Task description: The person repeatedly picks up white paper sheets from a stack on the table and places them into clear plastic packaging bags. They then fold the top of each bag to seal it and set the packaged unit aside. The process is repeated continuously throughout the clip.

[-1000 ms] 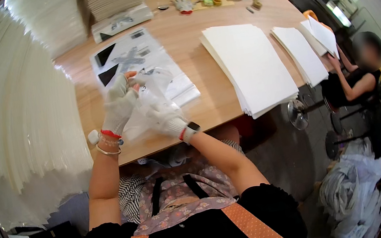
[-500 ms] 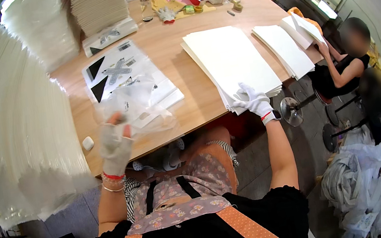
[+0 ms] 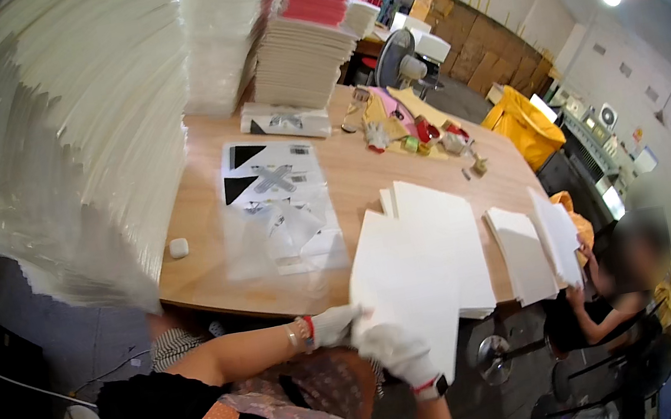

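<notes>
A white sheet (image 3: pixel 398 274) is pulled askew from the stack of white sheets (image 3: pixel 442 219), its near end jutting past the table edge. My right hand (image 3: pixel 395 351), in a white glove, grips its near left corner. Beside it my left hand (image 3: pixel 335 326), gloved with bare fingertips, pinches the sheet's left edge; both hands are slightly blurred. Left of the sheet, a clear plastic bag (image 3: pixel 290 230) lies crumpled over a pile of printed plastic bags (image 3: pixel 272 167), touched by neither hand.
Tall piles of clear plastic (image 3: pixel 101 115) rise on the left, near a small white case (image 3: pixel 178 248). Tape rolls (image 3: pixel 426 129) and cloths lie at the back of the table (image 3: pixel 344 155). At right, a person (image 3: pixel 627 277) handles sheets beside another stack (image 3: pixel 520 250).
My left hand has let go of the clear bag and come over to the white sheet. My right hand has drawn that sheet leftward and toward me. The view has tilted upward.
</notes>
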`<state>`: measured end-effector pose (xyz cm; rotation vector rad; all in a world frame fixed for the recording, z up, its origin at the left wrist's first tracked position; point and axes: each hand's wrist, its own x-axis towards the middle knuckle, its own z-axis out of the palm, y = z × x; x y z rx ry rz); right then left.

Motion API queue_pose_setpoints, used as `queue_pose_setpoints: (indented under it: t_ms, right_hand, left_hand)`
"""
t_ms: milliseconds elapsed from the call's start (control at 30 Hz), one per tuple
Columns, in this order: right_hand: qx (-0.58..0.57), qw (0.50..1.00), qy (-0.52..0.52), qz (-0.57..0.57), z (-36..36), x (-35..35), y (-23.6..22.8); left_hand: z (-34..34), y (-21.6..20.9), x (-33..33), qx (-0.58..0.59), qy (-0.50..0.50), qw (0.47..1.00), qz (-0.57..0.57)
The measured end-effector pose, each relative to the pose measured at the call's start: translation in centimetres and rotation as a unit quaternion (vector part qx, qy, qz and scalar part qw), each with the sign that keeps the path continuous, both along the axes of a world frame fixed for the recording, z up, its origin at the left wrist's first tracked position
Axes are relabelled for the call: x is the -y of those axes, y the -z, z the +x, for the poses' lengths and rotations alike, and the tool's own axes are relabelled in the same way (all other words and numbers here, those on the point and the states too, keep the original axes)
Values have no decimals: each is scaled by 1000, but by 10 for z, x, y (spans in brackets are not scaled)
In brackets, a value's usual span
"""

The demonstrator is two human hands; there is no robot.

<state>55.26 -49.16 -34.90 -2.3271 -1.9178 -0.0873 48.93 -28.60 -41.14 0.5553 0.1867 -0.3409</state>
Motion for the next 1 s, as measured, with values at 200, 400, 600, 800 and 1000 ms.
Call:
queue_pose_setpoints:
  t_ms: [200, 400, 600, 800, 1000]
  right_hand:
    - [-633, 581, 329, 391, 13, 64, 70]
    - [-765, 396, 176, 477, -69, -58, 60]
    - [-417, 768, 274, 402, -52, -61, 51]
    - [-379, 799, 220, 411, -40, -22, 11]
    - [-89, 964, 172, 181, -40, -47, -20]
  left_hand:
    - [-49, -86, -40, 38, 103, 835, 539]
    - [-89, -14, 28, 193, 42, 540, 818]
    - [-93, -89, -47, 327, -51, 550, 767]
    - [-68, -142, -173, 86, -389, 447, 801]
    - [-26, -130, -212, 195, -238, 874, 376]
